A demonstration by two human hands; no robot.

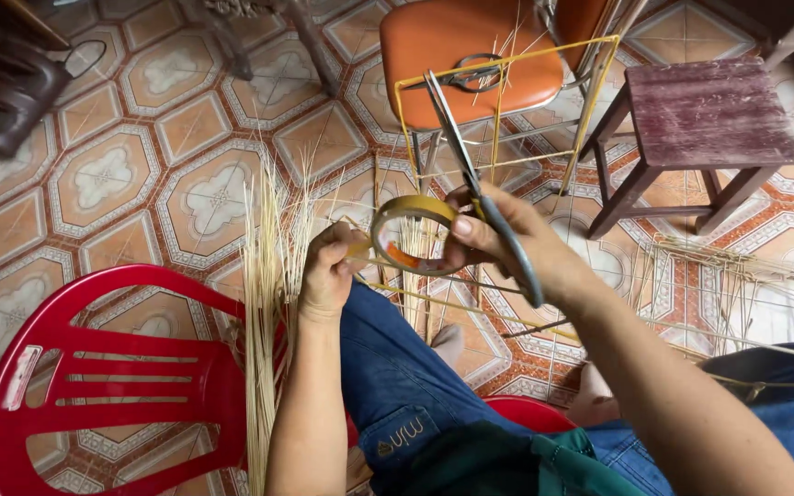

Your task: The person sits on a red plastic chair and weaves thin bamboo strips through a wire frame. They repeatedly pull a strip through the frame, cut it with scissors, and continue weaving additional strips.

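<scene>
Head view, items in reach.

1. Bamboo strip ring (413, 237): a flat yellowish strip bent into a loop, held between my two hands above my knees, over the tiled floor (103, 174).
2. My left hand (328, 271): fingers closed in a pinch on the loose end of the strip at the loop's left side.
3. My right hand (516, 243): thumb and forefinger closed on the loop's right side; the same hand also carries the scissors (480, 184), blades shut and pointing away from me, handles lying across my palm.
4. Bundle of thin bamboo slivers (264, 303): standing upright just beside my left forearm, against the red plastic chair (94, 367) at the floor's near left.
5. Yellow wire frame (507, 101): box-shaped, standing in front of an orange seat (457, 46) at the floor's far edge.
6. Dark wooden stool (709, 115): far right, well apart from my hands.
7. More slivers scattered on the floor at the right.

Handling note, as I judge it: both pinches should sit close to the overlap so the loop keeps its round, the strip lying flat without twist, and the scissor tips kept turned outward, clear of my left fingers.
</scene>
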